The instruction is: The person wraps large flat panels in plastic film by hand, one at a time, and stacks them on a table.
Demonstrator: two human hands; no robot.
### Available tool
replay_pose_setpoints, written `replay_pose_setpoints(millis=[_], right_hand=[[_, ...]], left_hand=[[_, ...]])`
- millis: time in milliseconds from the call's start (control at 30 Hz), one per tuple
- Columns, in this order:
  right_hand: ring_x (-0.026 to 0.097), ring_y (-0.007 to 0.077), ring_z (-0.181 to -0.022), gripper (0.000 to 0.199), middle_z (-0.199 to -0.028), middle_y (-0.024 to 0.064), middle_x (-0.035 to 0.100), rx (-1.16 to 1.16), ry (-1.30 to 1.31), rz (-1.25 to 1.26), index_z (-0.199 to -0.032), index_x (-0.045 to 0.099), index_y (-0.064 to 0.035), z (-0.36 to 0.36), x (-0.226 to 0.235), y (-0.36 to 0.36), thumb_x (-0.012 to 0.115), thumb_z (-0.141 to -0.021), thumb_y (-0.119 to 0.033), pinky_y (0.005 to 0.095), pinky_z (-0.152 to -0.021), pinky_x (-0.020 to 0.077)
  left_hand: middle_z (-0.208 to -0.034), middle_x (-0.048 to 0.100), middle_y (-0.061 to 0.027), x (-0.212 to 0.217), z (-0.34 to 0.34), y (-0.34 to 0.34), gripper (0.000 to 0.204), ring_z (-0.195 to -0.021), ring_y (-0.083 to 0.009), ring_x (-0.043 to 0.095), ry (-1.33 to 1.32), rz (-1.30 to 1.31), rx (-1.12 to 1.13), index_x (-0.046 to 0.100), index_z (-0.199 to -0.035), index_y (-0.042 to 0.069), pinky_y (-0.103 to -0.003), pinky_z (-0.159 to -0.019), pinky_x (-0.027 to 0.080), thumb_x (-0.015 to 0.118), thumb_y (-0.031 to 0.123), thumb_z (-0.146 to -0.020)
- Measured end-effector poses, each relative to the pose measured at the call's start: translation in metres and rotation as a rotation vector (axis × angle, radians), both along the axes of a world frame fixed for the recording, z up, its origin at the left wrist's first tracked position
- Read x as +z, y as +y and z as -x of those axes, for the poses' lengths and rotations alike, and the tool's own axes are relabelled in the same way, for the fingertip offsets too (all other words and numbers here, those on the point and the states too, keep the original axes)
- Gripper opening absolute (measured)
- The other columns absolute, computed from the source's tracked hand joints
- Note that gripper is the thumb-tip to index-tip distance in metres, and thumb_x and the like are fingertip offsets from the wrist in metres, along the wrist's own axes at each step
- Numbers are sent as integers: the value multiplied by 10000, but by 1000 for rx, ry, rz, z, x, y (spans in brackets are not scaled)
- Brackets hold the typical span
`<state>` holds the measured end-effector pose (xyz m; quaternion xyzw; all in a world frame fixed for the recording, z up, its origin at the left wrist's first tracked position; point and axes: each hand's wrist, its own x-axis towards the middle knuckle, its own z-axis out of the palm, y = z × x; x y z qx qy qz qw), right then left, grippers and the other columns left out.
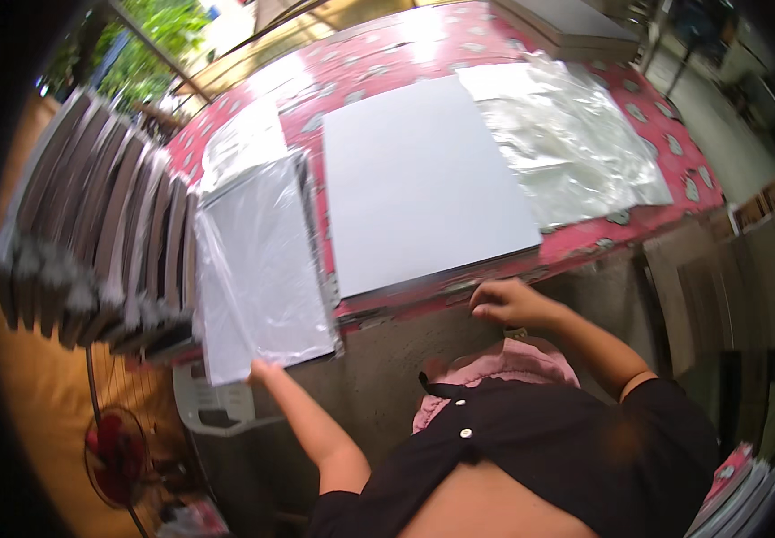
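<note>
Left hand (pixel 262 370) grips clear-bagged panel (pixel 262 273); right hand (pixel 506 303) touches white board (pixel 423 184).

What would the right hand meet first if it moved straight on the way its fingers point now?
Probably the near edge of the white board: the right hand rests curled at the table edge just below it, though depth is unclear.

A desk (pixel 584 242) under a red patterned cloth catches bright daylight. Green foliage (pixel 159 40) shows beyond an opening at far left. A red fan (pixel 118 457) stands on the orange-brown floor (pixel 38 403) below.
</note>
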<state>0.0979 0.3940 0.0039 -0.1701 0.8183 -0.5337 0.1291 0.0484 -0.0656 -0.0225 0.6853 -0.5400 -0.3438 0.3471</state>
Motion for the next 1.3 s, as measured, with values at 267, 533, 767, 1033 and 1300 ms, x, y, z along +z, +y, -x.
replay_pose_setpoints(millis=[267, 533, 767, 1033, 1300], right_hand=[[471, 293, -962, 409, -1034, 114, 504, -752, 229, -967, -967, 544, -78, 46, 56, 228, 686, -623, -248, 398, -799, 406], [559, 244, -622, 74, -680, 160, 563, -105, 573, -200, -650, 544, -11, 52, 79, 138, 485, -691, -26, 313, -597, 443], [474, 49, -547, 146, -620, 18, 541, -276, 165, 334, -736, 579, -3, 127, 156, 192, 491, -812, -93, 195, -500, 395], [456, 47, -547, 101, -631, -3, 544, -172, 387, 518, -793, 608, 2, 166, 160, 160, 526, -788, -56, 195, -481, 363], [396, 161, -402, 246, -460, 90, 404, 249, 747, 137, -553, 539, 3, 90, 193, 65, 686, -645, -171, 296, -416, 323]], left_hand=[[-1307, 248, -101, 121, 38, 146, 625, -1167, -259, 282, 668, 241, -799, 299, -1267, 162, -391, -884, 393, 624, 120, -735], [-1225, 315, -138, 131, 13, 406, 677, -1162, -247, 319, 309, 688, -2197, 349, -1226, 89, -408, -973, 232, 691, 143, -645], [-741, 612, -36, 155, 50, 377, 207, -664, -58, 510, 432, 19, -1934, 613, -868, -12, -213, -588, 408, 579, 183, -808], [-999, 562, -73, 167, 33, 355, 171, -959, -193, 484, 1083, -260, -1396, 515, -893, 94, -368, -854, 299, 497, 257, -845], [-809, 583, -24, 182, -38, 369, 201, -704, -65, 515, 981, -146, -1512, 579, -936, 1, -196, -626, 408, 615, 109, -770]])
